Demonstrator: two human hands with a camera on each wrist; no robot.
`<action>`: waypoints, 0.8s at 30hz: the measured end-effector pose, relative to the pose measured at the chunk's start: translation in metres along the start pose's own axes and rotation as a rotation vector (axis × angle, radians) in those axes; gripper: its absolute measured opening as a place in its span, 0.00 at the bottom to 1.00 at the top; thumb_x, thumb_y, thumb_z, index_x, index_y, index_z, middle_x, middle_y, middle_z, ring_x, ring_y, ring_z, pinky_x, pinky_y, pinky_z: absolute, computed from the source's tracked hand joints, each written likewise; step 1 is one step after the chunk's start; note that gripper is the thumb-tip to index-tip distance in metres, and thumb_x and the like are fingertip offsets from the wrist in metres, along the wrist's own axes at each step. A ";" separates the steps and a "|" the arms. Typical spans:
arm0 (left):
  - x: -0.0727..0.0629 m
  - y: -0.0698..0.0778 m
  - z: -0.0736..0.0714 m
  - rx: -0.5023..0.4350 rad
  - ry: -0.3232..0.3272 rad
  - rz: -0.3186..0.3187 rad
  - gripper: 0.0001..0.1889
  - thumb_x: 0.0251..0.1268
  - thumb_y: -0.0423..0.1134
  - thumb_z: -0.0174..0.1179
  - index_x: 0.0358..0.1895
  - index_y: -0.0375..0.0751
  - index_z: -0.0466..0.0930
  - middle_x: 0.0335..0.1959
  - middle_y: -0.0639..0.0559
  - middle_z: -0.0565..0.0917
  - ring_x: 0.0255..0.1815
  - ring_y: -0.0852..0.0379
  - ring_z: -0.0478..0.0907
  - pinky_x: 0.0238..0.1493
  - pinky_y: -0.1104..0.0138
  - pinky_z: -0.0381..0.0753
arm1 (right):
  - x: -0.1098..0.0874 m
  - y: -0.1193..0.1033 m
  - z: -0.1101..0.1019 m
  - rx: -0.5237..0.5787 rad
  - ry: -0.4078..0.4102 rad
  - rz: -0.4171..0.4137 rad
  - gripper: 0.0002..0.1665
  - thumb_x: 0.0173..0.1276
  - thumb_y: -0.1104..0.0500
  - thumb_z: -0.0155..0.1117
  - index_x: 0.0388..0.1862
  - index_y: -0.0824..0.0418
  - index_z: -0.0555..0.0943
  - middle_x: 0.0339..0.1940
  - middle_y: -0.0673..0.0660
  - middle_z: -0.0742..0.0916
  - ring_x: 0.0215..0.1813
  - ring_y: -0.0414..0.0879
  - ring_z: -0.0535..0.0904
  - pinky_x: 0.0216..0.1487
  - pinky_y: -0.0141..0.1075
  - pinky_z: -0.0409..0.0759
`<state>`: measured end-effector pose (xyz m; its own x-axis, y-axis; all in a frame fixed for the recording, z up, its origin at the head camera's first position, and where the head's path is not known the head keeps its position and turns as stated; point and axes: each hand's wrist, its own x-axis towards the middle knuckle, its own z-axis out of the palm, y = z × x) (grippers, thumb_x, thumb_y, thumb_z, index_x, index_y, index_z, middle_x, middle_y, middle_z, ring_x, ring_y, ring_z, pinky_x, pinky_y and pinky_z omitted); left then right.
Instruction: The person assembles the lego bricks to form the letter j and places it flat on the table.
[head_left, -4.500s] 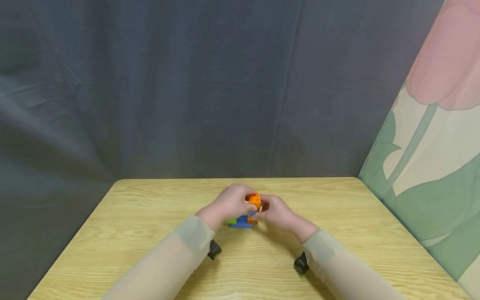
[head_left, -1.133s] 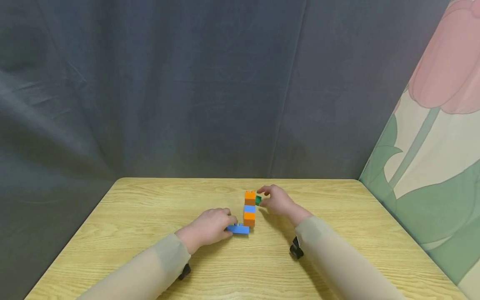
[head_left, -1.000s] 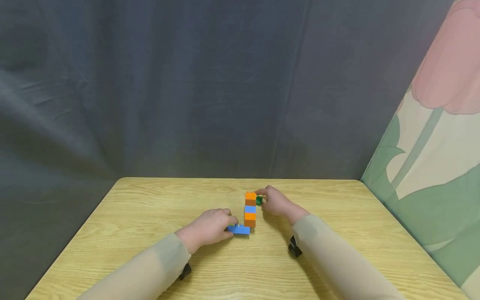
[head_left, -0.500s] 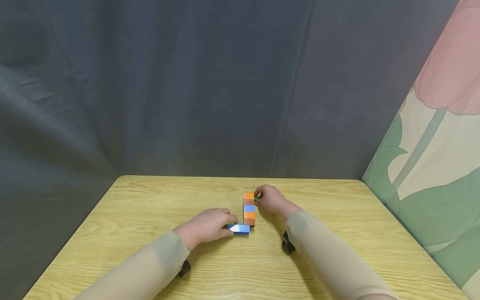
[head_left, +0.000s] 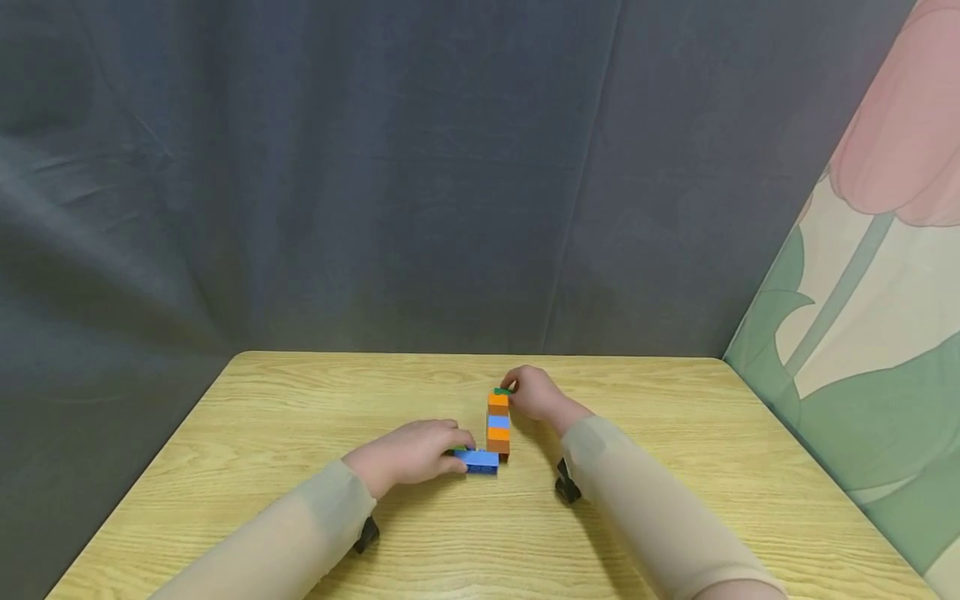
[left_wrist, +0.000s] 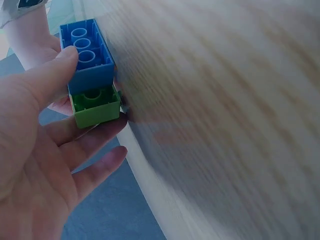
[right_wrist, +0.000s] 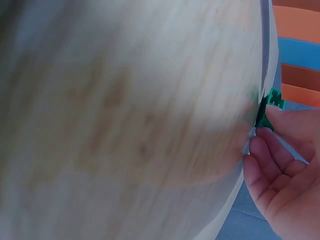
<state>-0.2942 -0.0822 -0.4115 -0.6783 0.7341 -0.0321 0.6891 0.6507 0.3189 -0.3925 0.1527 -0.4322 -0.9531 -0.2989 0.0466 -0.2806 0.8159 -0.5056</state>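
My left hand [head_left: 411,452] grips the near left end of a toy building-brick build, at a blue brick [left_wrist: 86,54] and a lime green brick [left_wrist: 97,107]. Its thumb lies on the blue brick, whose hollow underside shows in the left wrist view. From that base rises a stack [head_left: 498,422] of orange, brownish and blue bricks, tilted with its underside toward me. At the stack's far top end my right hand [head_left: 536,393] pinches a small dark green brick [right_wrist: 274,101] between thumb and fingers, right at the topmost orange brick. The fingers partly hide it.
The build is near the middle of a wood-grain table [head_left: 300,417]. A dark grey curtain [head_left: 420,183] hangs behind the far edge. To the right stands a panel with a tulip print [head_left: 862,350]. Small black cameras [head_left: 567,483] hang under both wrists.
Both hands were at the stack's orange brick; the left then shifted to the blue brick at the base. My right hand has brought the green brick leftward to the stack's top, and the build has tilted.
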 end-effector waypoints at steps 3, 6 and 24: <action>-0.001 0.000 -0.002 -0.022 -0.003 -0.003 0.14 0.70 0.46 0.62 0.55 0.51 0.81 0.43 0.61 0.78 0.39 0.65 0.72 0.46 0.66 0.75 | 0.002 -0.001 0.001 -0.002 -0.007 0.011 0.12 0.63 0.73 0.63 0.42 0.62 0.87 0.35 0.56 0.84 0.32 0.47 0.75 0.36 0.38 0.76; -0.002 -0.001 -0.002 -0.024 0.001 0.003 0.14 0.69 0.46 0.62 0.55 0.50 0.82 0.43 0.61 0.77 0.38 0.65 0.72 0.45 0.67 0.75 | 0.003 -0.002 0.001 0.013 -0.018 0.031 0.12 0.63 0.72 0.63 0.43 0.62 0.87 0.37 0.55 0.84 0.35 0.48 0.76 0.38 0.39 0.76; 0.000 0.000 0.000 -0.014 0.014 0.003 0.18 0.69 0.48 0.62 0.59 0.50 0.83 0.43 0.59 0.77 0.38 0.65 0.73 0.43 0.68 0.75 | 0.002 -0.001 -0.001 0.056 -0.026 0.049 0.14 0.65 0.71 0.65 0.49 0.63 0.85 0.39 0.57 0.84 0.40 0.49 0.78 0.44 0.41 0.79</action>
<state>-0.2943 -0.0826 -0.4113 -0.6796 0.7334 -0.0182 0.6876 0.6454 0.3326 -0.3941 0.1512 -0.4309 -0.9621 -0.2728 -0.0009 -0.2266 0.8009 -0.5543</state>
